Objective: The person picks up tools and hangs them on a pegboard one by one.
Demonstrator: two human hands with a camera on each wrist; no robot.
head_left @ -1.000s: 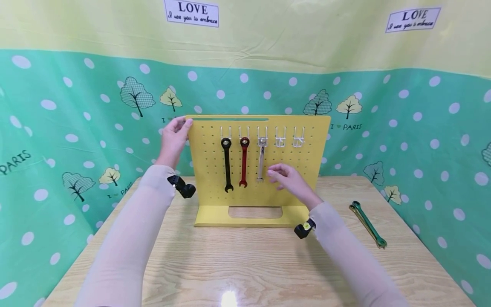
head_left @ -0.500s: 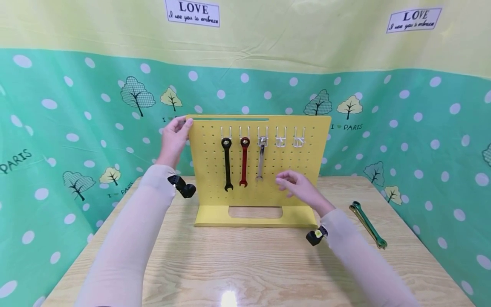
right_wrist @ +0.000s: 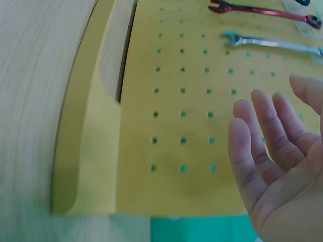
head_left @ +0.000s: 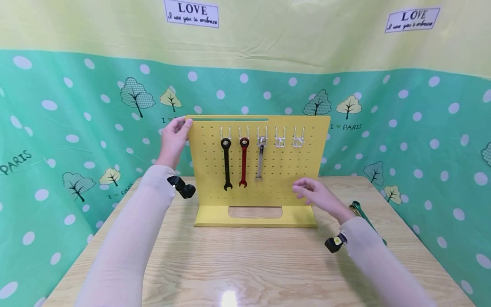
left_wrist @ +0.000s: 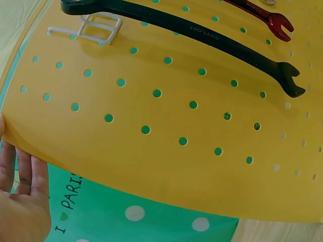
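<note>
My left hand (head_left: pixel 173 140) pinches the upper left corner of a yellow pegboard (head_left: pixel 207 179), thumb in front and fingers behind. On the board's white hooks hang a black wrench (head_left: pixel 226 164), a red wrench (head_left: pixel 244 162) and a silver wrench (head_left: pixel 260 158). In front of the board's lower right part hovers my right hand (head_left: pixel 316 194), its fingers loosely bent and nothing in its grasp. The right wrist view shows the palm of that right hand (right_wrist: pixel 287 171) apart from the board. A green wrench (head_left: pixel 357 206) and a gold wrench (head_left: pixel 353 208) lie on the table, partly hidden by my right arm.
Two white hooks (head_left: pixel 280 138) at the board's right bear no wrench. The board's base (head_left: pixel 253 222) stands on a light wooden table (head_left: pixel 230 264). Behind hangs a green and yellow curtain (head_left: pixel 245 94).
My right hand has moved right and down, away from the silver wrench, which has swung slightly. My left hand stays on the board's corner.
</note>
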